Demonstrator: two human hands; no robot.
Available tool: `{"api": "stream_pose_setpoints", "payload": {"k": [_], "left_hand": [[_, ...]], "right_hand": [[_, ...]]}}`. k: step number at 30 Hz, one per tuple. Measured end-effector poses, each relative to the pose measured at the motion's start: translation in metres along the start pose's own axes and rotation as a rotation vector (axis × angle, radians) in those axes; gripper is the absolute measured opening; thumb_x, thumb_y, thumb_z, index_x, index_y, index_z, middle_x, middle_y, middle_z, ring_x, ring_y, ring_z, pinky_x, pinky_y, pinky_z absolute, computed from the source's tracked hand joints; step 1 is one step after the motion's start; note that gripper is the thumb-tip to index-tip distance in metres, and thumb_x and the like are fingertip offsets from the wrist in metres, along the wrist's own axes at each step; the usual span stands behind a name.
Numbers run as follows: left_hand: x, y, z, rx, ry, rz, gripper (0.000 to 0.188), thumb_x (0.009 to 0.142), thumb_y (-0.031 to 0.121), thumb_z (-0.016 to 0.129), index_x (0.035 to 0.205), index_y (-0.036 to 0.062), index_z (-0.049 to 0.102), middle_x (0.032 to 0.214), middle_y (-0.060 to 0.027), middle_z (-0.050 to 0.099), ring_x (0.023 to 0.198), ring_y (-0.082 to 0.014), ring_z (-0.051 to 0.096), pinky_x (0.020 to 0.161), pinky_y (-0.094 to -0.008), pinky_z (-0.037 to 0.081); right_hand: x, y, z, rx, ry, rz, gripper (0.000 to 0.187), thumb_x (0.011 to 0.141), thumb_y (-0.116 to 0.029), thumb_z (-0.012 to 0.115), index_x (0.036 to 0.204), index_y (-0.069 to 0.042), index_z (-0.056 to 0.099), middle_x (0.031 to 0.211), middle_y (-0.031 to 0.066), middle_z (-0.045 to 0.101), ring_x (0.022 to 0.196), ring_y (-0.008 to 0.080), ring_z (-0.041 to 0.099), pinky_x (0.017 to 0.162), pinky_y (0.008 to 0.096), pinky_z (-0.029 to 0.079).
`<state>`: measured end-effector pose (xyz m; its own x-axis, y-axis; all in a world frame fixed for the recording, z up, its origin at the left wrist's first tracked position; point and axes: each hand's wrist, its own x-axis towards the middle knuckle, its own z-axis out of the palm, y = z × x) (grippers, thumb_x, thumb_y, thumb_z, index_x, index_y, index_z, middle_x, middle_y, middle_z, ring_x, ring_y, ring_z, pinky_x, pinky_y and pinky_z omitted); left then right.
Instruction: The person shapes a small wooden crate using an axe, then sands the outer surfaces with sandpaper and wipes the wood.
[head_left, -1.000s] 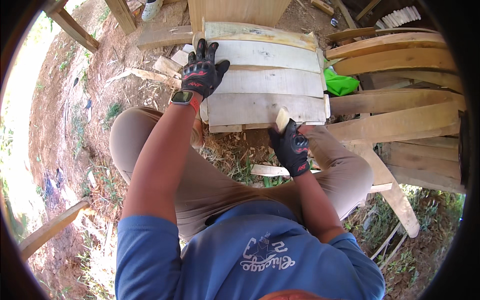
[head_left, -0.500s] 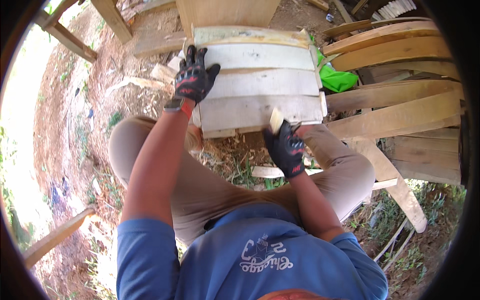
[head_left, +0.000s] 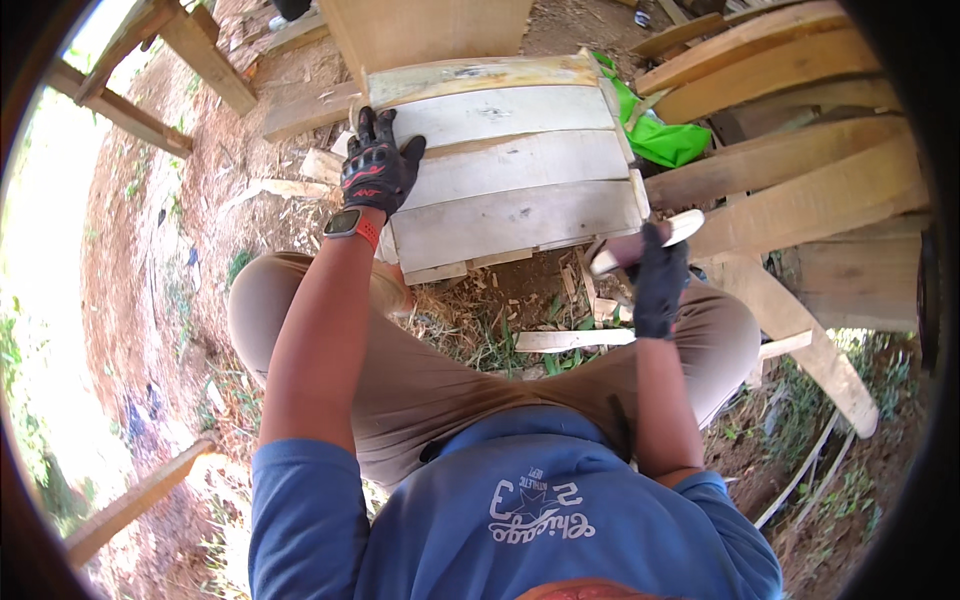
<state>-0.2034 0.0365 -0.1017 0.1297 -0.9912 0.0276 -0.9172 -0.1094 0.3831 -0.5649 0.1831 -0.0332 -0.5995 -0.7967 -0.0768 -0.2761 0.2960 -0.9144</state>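
A panel of overlapping whitish wooden boards point(head_left: 510, 165) lies in front of me, between my legs and a larger plywood sheet. My left hand point(head_left: 382, 172), in a black and red glove with a watch at the wrist, rests on the panel's left edge. Its fingers are stretched out and the thumb stands apart. Off the panel's near right corner, my gloved right hand point(head_left: 658, 290) is closed around a pale wooden piece point(head_left: 685, 228), whose rounded end sticks out beyond the fist. Motion blur hides its full shape. A brownish, pale-edged form beside the fist is unclear.
Curved planks point(head_left: 790, 170) are stacked on the right, with a green bag point(head_left: 670, 142) beside the panel. Behind it stands the plywood sheet point(head_left: 430, 40). Wooden legs point(head_left: 205, 60) rise at the far left. Wood scraps point(head_left: 575, 340) and shavings litter the ground between my legs.
My right hand has moved right, away from the panel's near edge, carrying the pale piece. The left hand stays at the left edge. The view has shifted slightly.
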Motion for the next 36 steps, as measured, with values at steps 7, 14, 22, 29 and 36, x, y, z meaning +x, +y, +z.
{"api": "stream_pose_setpoints", "payload": {"k": [7, 14, 22, 29, 36], "left_hand": [[0.046, 0.041, -0.028, 0.35, 0.021, 0.039, 0.066, 0.093, 0.058, 0.066, 0.134, 0.0062, 0.067, 0.132, -0.0255, 0.067, 0.124, -0.0439, 0.064, 0.108, -0.0531, 0.05], [0.167, 0.013, -0.015, 0.144, 0.196, 0.302, 0.059, 0.098, 0.057, 0.059, 0.127, 0.0065, 0.072, 0.123, -0.0196, 0.074, 0.117, -0.0388, 0.069, 0.103, -0.0507, 0.053], [0.167, -0.036, 0.019, 0.202, 0.025, 0.149, 0.061, 0.107, 0.056, 0.042, 0.111, 0.0044, 0.074, 0.116, -0.0283, 0.072, 0.112, -0.0467, 0.067, 0.099, -0.0571, 0.05], [0.159, -0.101, 0.013, 0.298, 0.047, -0.11, 0.075, 0.109, 0.059, 0.031, 0.117, -0.0022, 0.073, 0.123, -0.0335, 0.069, 0.12, -0.0496, 0.065, 0.104, -0.0569, 0.049], [0.125, -0.093, 0.016, 0.238, -0.024, -0.327, 0.078, 0.11, 0.056, 0.025, 0.125, -0.0075, 0.069, 0.13, -0.032, 0.068, 0.127, -0.0474, 0.062, 0.11, -0.0547, 0.047]], "right_hand": [[0.073, 0.139, -0.019, 0.304, -0.131, 0.614, 0.029, 0.101, -0.045, 0.065, 0.095, -0.017, 0.07, 0.076, -0.0011, 0.067, 0.057, 0.0153, 0.058, 0.052, 0.0306, 0.047], [0.046, 0.139, 0.053, 0.533, 0.031, 0.575, 0.051, 0.107, -0.054, 0.047, 0.086, -0.012, 0.068, 0.067, 0.0033, 0.061, 0.051, 0.0178, 0.056, 0.047, 0.0337, 0.045], [0.078, 0.134, 0.07, 0.497, -0.121, 0.507, 0.049, 0.106, -0.058, 0.053, 0.096, -0.012, 0.066, 0.076, 0.0003, 0.061, 0.061, 0.013, 0.055, 0.051, 0.0306, 0.042], [0.146, 0.041, 0.119, 0.14, -0.184, 0.553, 0.065, 0.107, -0.055, 0.039, 0.12, 0.0, 0.071, 0.113, 0.0229, 0.075, 0.111, 0.0331, 0.072, 0.097, 0.0438, 0.051], [0.224, 0.01, 0.144, 0.052, -0.225, 0.382, 0.064, 0.105, -0.049, 0.043, 0.134, 0.002, 0.067, 0.138, 0.0229, 0.068, 0.134, 0.0371, 0.062, 0.111, 0.0461, 0.047]]}}
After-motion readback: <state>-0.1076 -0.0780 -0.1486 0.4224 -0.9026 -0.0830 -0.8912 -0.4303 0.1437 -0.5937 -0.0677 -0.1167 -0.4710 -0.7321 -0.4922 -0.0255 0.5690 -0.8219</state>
